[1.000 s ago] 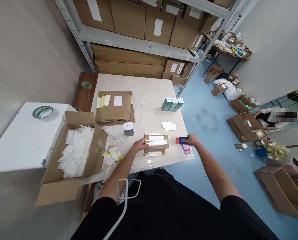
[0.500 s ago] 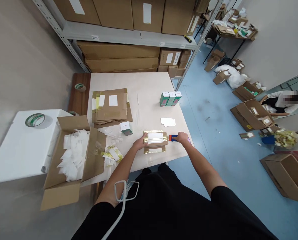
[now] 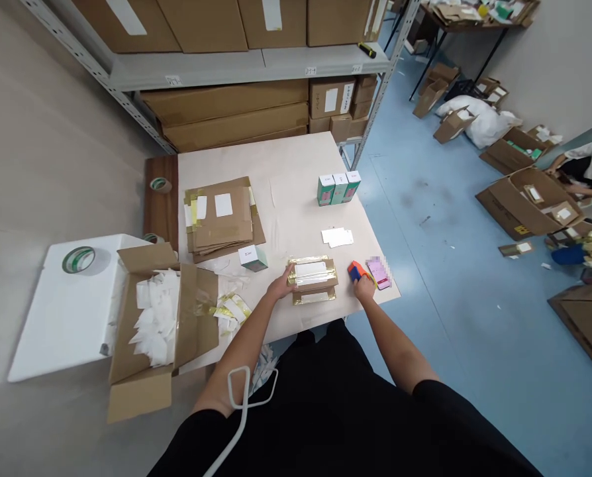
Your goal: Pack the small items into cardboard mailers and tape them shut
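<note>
My left hand [image 3: 279,288] rests against the left side of a small cardboard parcel [image 3: 312,276] with gold tape and a white label, lying near the table's front edge. My right hand [image 3: 364,286] is closed round a small orange and blue tool [image 3: 354,270] just right of the parcel. A pink item [image 3: 379,272] lies beside that hand near the table's right edge.
On the beige table [image 3: 286,165] lie a stack of flattened cardboard [image 3: 222,215], a small teal box [image 3: 253,258], three green boxes [image 3: 338,187] and white cards [image 3: 337,236]. An open carton of white packets [image 3: 157,321] stands at left. Shelves with cartons behind; another person at far right.
My right hand has carried the orange and blue tool in toward the parcel, uncovering the pink item. The left hand stays on the parcel. The camera has tilted down.
</note>
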Tool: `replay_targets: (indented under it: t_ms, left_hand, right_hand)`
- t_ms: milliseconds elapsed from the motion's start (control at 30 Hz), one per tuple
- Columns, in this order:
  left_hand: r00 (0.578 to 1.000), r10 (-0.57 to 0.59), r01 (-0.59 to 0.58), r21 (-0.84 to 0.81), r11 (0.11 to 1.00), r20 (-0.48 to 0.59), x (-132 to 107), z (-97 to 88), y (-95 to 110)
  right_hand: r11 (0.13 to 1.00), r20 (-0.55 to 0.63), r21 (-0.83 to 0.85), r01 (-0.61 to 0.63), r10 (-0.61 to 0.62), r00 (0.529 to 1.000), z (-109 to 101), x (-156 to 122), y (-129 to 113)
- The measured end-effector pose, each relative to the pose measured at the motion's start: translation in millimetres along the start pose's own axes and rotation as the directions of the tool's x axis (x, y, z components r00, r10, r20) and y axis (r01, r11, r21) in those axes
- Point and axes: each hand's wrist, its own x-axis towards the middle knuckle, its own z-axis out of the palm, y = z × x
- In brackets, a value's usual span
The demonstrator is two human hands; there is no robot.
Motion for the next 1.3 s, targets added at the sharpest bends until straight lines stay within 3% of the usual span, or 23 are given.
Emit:
replay_targets:
  t_ms: [67,167,233,333,433,500,600,767,867,1033,1167,1300]
  left_hand:
    - [1.0,0.008,-0.008,-0.012,1.0,-0.004,1.7,0.0,-1.9]
    - [1.0,0.018,-0.018,-0.039,0.999,0.003,5.3,2.0,-7.6]
    - [0.999,0.048,-0.048,-0.077,0.996,0.007,7.5,4.5,-10.6]
    - [0.998,0.067,-0.069,-0.122,0.99,-0.019,9.8,10.8,-6.6]
    - [0.992,-0.086,0.074,-0.117,0.99,-0.097,11.0,22.1,10.2]
    - [0.95,-0.244,0.213,-0.166,0.963,-0.193,12.3,32.0,23.3]
    - [0.896,-0.331,0.255,-0.267,0.929,-0.296,14.7,46.2,34.3]
    - [0.881,-0.316,0.201,-0.324,0.924,-0.353,13.4,57.3,27.7]
    - [0.905,-0.251,0.13,-0.34,0.931,-0.343,9.2,54.0,19.2]
    - [0.953,-0.135,0.002,-0.438,0.899,-0.271,1.6,40.3,5.3]
    - [0.981,-0.109,-0.007,-0.595,0.804,-0.158,-1.7,28.4,-4.6]
    - [0.955,-0.119,-0.103,-0.682,0.724,-0.271,-5.4,15.9,-7.4]
  right_hand:
    - [0.999,0.078,0.037,-0.012,0.009,0.997,4.8,-5.2,-4.6]
    - [0.987,0.037,0.159,0.015,-0.021,0.999,-0.4,-11.4,-21.2]
    - [0.952,0.019,0.29,0.099,-0.109,0.994,-6.7,-15.3,-37.4]
    - [0.885,0.113,0.422,0.196,-0.266,0.957,-10.3,-22.0,-64.3]
    - [0.872,0.148,0.451,0.19,-0.283,0.948,-5.5,-26.9,-83.2]
    - [0.88,0.146,0.442,0.172,-0.26,0.955,-2.2,-27.2,-88.0]
    - [0.895,0.162,0.41,0.176,-0.261,0.952,-1.0,-24.5,-87.5]
    - [0.916,0.123,0.358,0.182,-0.239,0.963,-0.1,-23.4,-77.1]
    - [0.839,0.06,0.481,0.255,-0.321,0.945,0.7,-20.2,-65.3]
    - [0.765,0.156,0.602,0.227,-0.392,0.907,-9.9,-10.8,-57.3]
    - [0.867,0.15,0.443,0.229,-0.324,0.934,-20.7,-19.8,-64.9]
    - [0.931,0.007,0.221,0.291,-0.299,0.954,-16.3,-35.9,-71.9]
